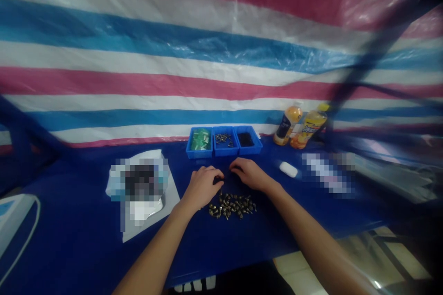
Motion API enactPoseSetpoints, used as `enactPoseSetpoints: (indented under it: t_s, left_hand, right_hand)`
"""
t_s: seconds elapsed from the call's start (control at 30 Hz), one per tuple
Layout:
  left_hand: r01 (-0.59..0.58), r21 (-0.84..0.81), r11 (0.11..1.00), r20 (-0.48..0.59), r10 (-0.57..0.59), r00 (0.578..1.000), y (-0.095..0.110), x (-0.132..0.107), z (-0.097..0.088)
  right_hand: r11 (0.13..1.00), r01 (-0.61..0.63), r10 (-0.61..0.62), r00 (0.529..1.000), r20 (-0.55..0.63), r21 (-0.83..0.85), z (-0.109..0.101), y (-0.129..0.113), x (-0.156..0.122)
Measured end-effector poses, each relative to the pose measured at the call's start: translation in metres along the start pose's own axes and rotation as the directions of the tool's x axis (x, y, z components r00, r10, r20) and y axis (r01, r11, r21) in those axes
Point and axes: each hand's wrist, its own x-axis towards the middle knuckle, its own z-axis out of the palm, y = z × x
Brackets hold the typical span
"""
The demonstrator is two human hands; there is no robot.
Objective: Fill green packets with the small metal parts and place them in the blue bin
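Both my hands rest on a blue table cover (86, 235), close together. My left hand (202, 185) has its fingers curled in a pinch over something small and dark that I cannot name. My right hand (249, 173) is also curled, fingertips toward the left hand. Just below them lies a pile of several small brass-coloured metal parts (232, 205). Behind the hands stand three blue bins: one with green pieces (200, 141), one with a few metal parts (224, 142), one with dark pieces (247, 140).
Two orange drink bottles (300, 126) stand at the back right. A small white oval object (288, 169) lies right of my hand. White paper (152, 214) lies at the left. A striped plastic sheet (173, 55) hangs behind the table. A white device (14, 221) sits far left.
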Motion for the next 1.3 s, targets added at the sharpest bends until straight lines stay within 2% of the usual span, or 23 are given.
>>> enactPoseSetpoints:
  t_s: [0.13, 0.3, 0.4, 0.63, 0.7, 0.8, 0.83, 0.87, 0.9, 1.0, 1.17, 1.23, 1.3]
  left_hand:
    - [-0.017, 0.001, 1.000, -0.011, 0.017, 1.000, 0.000, 0.000, 0.000]
    - [-0.036, 0.011, 0.999, -0.023, 0.036, 0.999, -0.002, 0.001, 0.000]
    - [-0.045, 0.023, 0.999, -0.030, 0.046, 0.998, -0.002, 0.001, 0.000]
    - [-0.038, 0.033, 0.999, -0.027, 0.039, 0.999, -0.001, 0.000, 0.000]
    - [-0.043, 0.027, 0.999, -0.029, 0.044, 0.999, -0.001, 0.000, -0.001]
    - [-0.044, 0.015, 0.999, -0.024, 0.044, 0.999, 0.001, 0.000, -0.002]
    - [-0.043, 0.011, 0.999, -0.023, 0.043, 0.999, 0.001, 0.000, -0.003]
    - [-0.039, 0.009, 0.999, -0.025, 0.039, 0.999, 0.002, 0.000, -0.003]
    - [-0.034, 0.008, 0.999, -0.029, 0.034, 0.999, 0.002, 0.000, -0.004]
    - [-0.032, -0.005, 0.999, -0.057, 0.032, 0.998, 0.002, 0.000, -0.004]
    - [-0.088, -0.104, 0.991, -0.131, 0.074, 0.989, 0.000, 0.003, -0.001]
    - [-0.107, -0.162, 0.981, -0.155, 0.082, 0.985, 0.000, 0.003, -0.001]
    - [-0.106, -0.235, 0.966, -0.173, 0.066, 0.983, 0.001, 0.003, -0.001]
  right_hand:
    - [0.999, 0.011, -0.009, 0.998, -0.066, 0.033, -0.001, -0.001, 0.001]
    - [0.996, 0.008, -0.002, 0.998, -0.065, 0.093, -0.002, -0.006, 0.000]
    - [0.994, -0.012, 0.023, 0.995, -0.102, 0.105, -0.004, -0.012, 0.000]
    - [0.985, -0.142, 0.156, 0.976, -0.154, 0.098, -0.006, -0.010, 0.000]
    - [0.973, -0.184, 0.217, 0.934, -0.283, 0.138, -0.008, -0.007, 0.001]
    - [0.951, -0.254, 0.310, 0.787, -0.533, 0.179, -0.013, -0.002, 0.001]
    - [0.945, -0.276, 0.325, 0.752, -0.573, 0.174, -0.015, 0.000, 0.001]
    - [0.942, -0.297, 0.331, 0.746, -0.578, 0.156, -0.016, 0.002, 0.001]
    - [0.941, -0.312, 0.329, 0.761, -0.559, 0.129, -0.017, 0.004, 0.001]
    - [0.951, -0.306, 0.296, 0.850, -0.435, 0.049, -0.016, 0.006, -0.001]
    - [0.990, -0.109, 0.124, 0.974, -0.191, 0.084, -0.010, -0.005, -0.002]
    - [0.990, -0.006, 0.020, 0.995, -0.099, 0.139, -0.009, -0.012, -0.002]
    - [0.982, 0.067, -0.057, 0.997, -0.061, 0.178, -0.009, -0.017, -0.003]
